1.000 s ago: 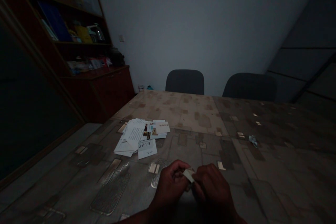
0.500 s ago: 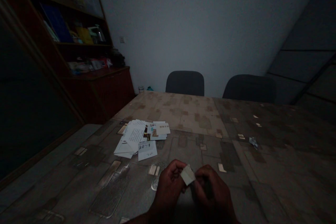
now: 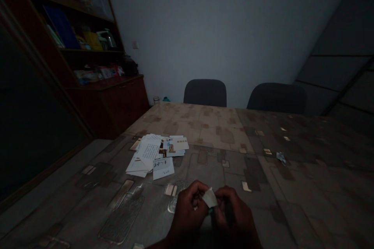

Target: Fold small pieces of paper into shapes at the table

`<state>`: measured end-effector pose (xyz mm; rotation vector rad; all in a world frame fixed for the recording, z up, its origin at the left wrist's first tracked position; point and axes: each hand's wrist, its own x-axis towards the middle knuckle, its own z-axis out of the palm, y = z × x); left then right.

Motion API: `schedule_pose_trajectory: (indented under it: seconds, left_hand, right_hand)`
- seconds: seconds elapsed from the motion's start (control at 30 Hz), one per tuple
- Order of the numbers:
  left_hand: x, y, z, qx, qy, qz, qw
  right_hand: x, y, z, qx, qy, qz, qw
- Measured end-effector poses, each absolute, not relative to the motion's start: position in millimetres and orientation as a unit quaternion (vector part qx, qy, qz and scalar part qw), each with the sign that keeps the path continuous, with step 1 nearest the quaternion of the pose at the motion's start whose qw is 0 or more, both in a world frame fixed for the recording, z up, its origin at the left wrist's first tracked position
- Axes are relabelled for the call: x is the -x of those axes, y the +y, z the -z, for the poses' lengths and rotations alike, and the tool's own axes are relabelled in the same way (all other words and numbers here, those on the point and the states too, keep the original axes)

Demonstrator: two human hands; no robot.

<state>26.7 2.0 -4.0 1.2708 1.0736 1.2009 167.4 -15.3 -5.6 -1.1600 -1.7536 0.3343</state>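
Between my two hands, low in the head view, is a small pale piece of paper (image 3: 209, 197), bent or folded. My left hand (image 3: 190, 207) pinches its left side with curled fingers. On its right side, my right hand (image 3: 233, 212) grips it with thumb and fingertips. A small greenish spot shows just under the paper between the thumbs; I cannot make out what it is. The dim light hides most of the fingertips. Both hands are over the near part of the patterned table (image 3: 204, 124).
A loose pile of printed cards and papers (image 3: 150, 151) lies ahead to the left. A crumpled scrap (image 3: 281, 158) lies to the right. Two dark chairs (image 3: 205, 92) stand beyond the far edge, with a glass jar (image 3: 156, 100) near the corner. A filled wooden cabinet (image 3: 122, 97) stands at left.
The pale paper has tilted and looks narrower between my fingers. My hands have come slightly closer together, and a greenish spot now shows beneath the paper.
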Motion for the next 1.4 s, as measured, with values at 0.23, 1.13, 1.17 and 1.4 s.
schedule_pose_trajectory:
  seconds: [0.23,1.13,1.17,1.4]
  left_hand:
    - [-26.2,2.2,7.8,-0.526,0.457,-0.494,0.519]
    - [-8.7,10.6,-6.6,-0.543,0.396,-0.424,0.607]
    - [-8.7,10.8,-5.6,-0.547,0.393,-0.424,0.605]
    - [-9.0,9.6,-2.1,-0.548,0.411,-0.414,0.599]
  right_hand:
    - [-170.4,-11.1,10.2,0.422,-0.772,-0.046,0.472]
    - [-174.9,-13.8,5.6,0.512,-0.623,-0.362,0.469]
    - [-174.9,-13.4,6.9,0.515,-0.617,-0.375,0.462]
    - [-173.8,-12.6,10.4,0.479,-0.617,-0.411,0.47]
